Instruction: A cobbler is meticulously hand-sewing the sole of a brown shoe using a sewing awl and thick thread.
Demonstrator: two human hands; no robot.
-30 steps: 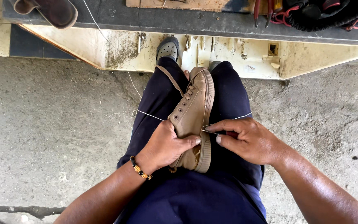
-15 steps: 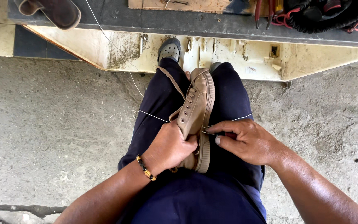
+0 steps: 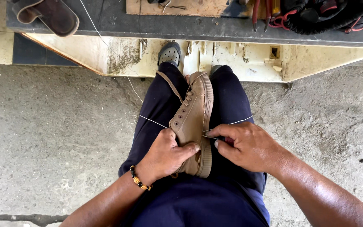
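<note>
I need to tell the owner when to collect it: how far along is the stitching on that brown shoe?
Done: white thread already passes through the brown canvas sneaker, strands leaving on both sides. In hand: the left hand steadies the sneaker on the lap while the right hand pinches at the rubber sole edge. Left: how much seam remains cannot be told; the far side is hidden.

Soft, even daylight — bright on the concrete floor [image 3: 51, 138] with no hard shadows or glare; dark trousers [image 3: 198, 201] lose detail. Focus sharp throughout, slight wide-angle stretch at the edges — no motion blur
</note>
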